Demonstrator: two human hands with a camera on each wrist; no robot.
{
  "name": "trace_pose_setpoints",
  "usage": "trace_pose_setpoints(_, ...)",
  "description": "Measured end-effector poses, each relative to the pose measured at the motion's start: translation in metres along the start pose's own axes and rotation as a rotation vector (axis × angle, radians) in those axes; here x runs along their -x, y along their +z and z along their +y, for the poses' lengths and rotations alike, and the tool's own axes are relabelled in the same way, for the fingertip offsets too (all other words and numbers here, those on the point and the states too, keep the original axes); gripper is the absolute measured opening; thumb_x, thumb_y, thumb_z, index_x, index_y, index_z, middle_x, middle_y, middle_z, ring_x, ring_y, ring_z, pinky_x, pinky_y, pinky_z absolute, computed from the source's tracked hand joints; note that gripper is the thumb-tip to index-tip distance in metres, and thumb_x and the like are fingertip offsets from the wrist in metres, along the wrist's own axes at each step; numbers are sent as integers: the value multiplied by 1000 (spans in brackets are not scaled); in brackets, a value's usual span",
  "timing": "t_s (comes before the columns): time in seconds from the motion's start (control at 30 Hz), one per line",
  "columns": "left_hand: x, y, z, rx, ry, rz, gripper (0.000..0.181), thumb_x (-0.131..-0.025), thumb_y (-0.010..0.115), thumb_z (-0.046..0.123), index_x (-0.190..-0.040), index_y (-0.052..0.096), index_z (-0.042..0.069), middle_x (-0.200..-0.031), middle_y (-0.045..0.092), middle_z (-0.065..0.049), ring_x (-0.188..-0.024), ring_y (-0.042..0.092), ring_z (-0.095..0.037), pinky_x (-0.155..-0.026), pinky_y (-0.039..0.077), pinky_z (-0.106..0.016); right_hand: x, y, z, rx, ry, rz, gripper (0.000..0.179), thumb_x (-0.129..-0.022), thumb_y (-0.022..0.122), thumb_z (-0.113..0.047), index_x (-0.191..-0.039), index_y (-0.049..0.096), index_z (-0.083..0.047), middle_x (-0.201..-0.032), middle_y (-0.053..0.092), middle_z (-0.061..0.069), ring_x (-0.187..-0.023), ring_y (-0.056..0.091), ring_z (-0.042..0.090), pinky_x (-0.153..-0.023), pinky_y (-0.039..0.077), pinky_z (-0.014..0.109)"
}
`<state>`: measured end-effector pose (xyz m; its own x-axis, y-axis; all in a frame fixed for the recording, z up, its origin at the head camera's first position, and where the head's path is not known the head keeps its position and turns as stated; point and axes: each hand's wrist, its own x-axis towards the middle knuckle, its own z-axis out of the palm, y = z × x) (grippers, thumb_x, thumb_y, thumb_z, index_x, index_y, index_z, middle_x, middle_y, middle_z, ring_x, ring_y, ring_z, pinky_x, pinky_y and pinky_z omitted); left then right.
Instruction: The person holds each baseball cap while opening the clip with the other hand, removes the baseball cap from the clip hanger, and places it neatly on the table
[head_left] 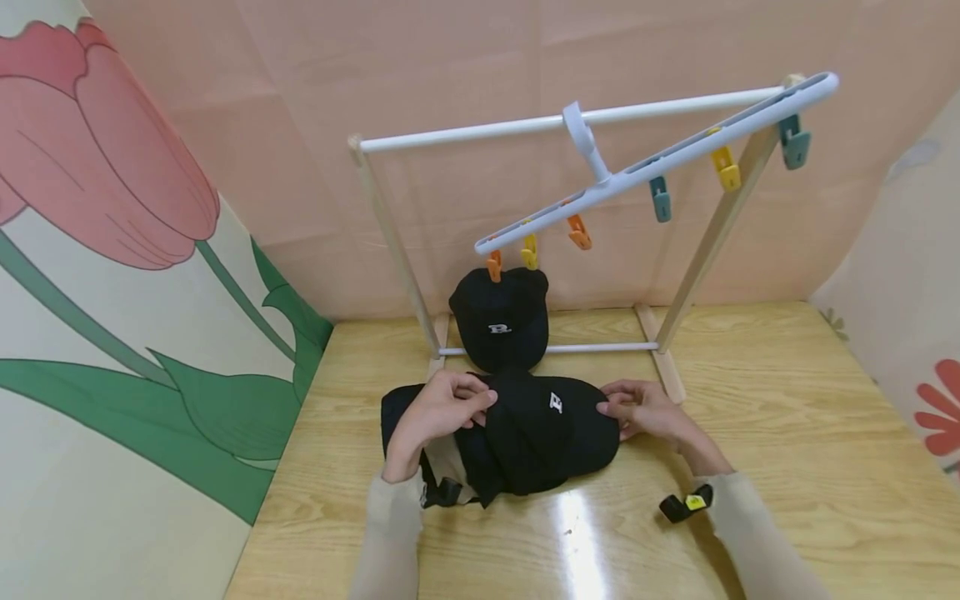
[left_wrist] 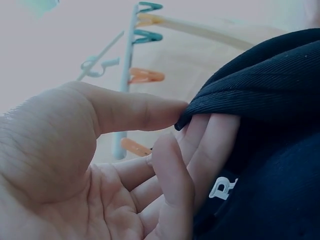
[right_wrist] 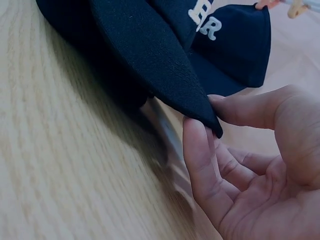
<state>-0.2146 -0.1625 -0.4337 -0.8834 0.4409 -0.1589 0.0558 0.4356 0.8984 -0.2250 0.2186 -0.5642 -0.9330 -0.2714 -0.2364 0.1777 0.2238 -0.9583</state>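
A black baseball cap (head_left: 540,433) with a white letter lies sideways over the wooden table, its brim to the right. My left hand (head_left: 444,404) pinches the fabric edge at the crown's end; in the left wrist view the thumb presses on top and fingers (left_wrist: 217,142) go beneath. On the other side my right hand (head_left: 651,408) pinches the rim of the brim (right_wrist: 155,60) between thumb and fingers. More dark fabric (head_left: 397,404) with a beige inner side lies under my left hand; how many caps are there I cannot tell. Another black cap (head_left: 501,312) hangs behind from an orange and a yellow clip.
A pale blue hanger (head_left: 615,185) hangs slanted from the white rod (head_left: 465,134) of a wooden stand. More orange, green and yellow clips (head_left: 726,169) dangle along it. The stand's foot (head_left: 662,367) lies just behind my right hand. A black strap (head_left: 686,504) is at my right wrist.
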Motion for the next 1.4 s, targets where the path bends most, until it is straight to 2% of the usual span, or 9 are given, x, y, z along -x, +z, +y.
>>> trace_pose_setpoints(0.4, 3, -5, -2, -55, -2, -54, 20, -106, 69, 22, -104, 81, 5, -84, 79, -5, -75, 76, -16, -71, 61, -28, -2, 8, 0, 38, -3, 47, 57, -100, 78, -18, -141, 54, 13, -92, 72, 5, -75, 74, 21, -64, 65, 42)
trace_pose_setpoints(0.8, 0, -4, -3, -45, -27, -54, 20, -104, 71, 20, -96, 81, 4, -76, 78, -6, -70, 76, -15, -66, 60, -25, -4, 7, -1, 88, -8, 74, 54, -98, 79, -17, -138, 57, 11, -94, 70, 9, -68, 70, 23, -60, 64, 41)
trace_pose_setpoints(1.0, -1, -3, -5, -36, -60, -37, 21, -104, 71, 19, -94, 82, 4, -75, 77, -6, -67, 76, -15, -64, 59, -23, -5, 8, -3, 120, -5, 96, 54, -98, 79, -17, -138, 57, 11, -96, 69, 12, -66, 69, 23, -60, 64, 41)
trace_pose_setpoints(1.23, -1, 0, -4, -57, -100, -54, 21, -104, 71, 20, -92, 79, 5, -75, 77, -5, -67, 76, -16, -71, 63, -28, -3, 15, -4, 153, -23, 119, 49, -97, 79, -11, -135, 59, 12, -96, 68, 14, -63, 68, 22, -57, 63, 40)
trace_pose_setpoints(1.4, 0, 3, -2, -83, -134, -45, 21, -104, 73, 23, -92, 78, 6, -74, 77, -5, -66, 76, -17, -72, 63, -29, -1, 17, -2, 183, -12, 133, 45, -97, 78, -10, -132, 61, 11, -95, 68, 14, -65, 67, 22, -57, 63, 40)
